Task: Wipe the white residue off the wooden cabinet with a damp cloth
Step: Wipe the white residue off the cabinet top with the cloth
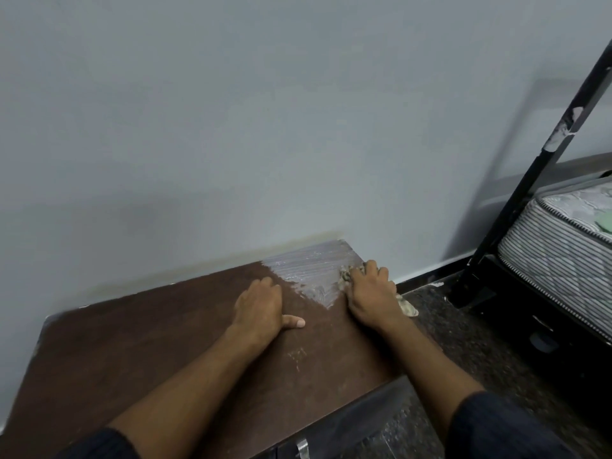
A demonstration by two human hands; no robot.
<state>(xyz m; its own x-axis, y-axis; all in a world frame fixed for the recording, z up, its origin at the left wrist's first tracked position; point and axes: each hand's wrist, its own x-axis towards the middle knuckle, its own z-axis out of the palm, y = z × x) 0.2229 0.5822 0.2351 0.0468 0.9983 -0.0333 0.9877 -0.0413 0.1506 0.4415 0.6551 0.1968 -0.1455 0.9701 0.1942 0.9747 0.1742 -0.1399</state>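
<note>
The dark brown wooden cabinet top (165, 352) fills the lower left of the head view. A patch of smeared white residue (308, 266) covers its far right corner by the wall. My right hand (369, 293) presses a crumpled beige cloth (345, 276) onto the right edge of that patch, its fingers curled over the cloth, and a tail of cloth hangs off the cabinet's side behind the wrist. My left hand (261, 306) rests flat on the wood just left of the residue, thumb stretched out to the right. A few faint white specks (296, 354) lie nearer the front edge.
A pale grey wall (265, 127) rises directly behind the cabinet. To the right, a black metal bed frame (516, 200) with paint smears carries a striped mattress (556, 246). Dark speckled floor (480, 342) lies between cabinet and bed.
</note>
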